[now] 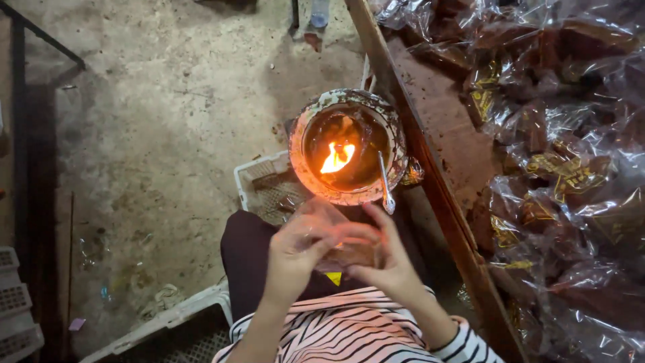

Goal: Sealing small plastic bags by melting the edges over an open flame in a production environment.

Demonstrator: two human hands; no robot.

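At 8 o'clock, far left edge: white slatted plastic crates [17,306], w/ another white crate rim [164,323] nearer the person's knee. Bare stained concrete floor [154,134] fills the left half.

Centre, 6 o'clock: left hand [295,252] and right hand [383,259] are up in front of the striped pink-and-black sleeves [349,333], fingers curled toward each other, both pinching a small clear plastic wrapper packet [336,249] w/ sthg brown inside. Packet sits between the fingertips, just below the burner; blurred, so the exact grip on the film can't be told.

At 12 o'clock from the hands: round rusty metal pot w/ an open orange flame [346,154], resting on a white crate [265,185]. A thin metal spoon-like tool [384,181] leans on its rim at 4 o'clock.

Right, 2–4 o'clock: long brown wooden bench edge [437,188], piled w/ shiny clear-wrapped brown packets [564,168].

Judgement: step in hand looks like folding/closing the wrapper. Next move prob. calls for steady pinch on the film edge and care near the flame, fingers kept apart from it.
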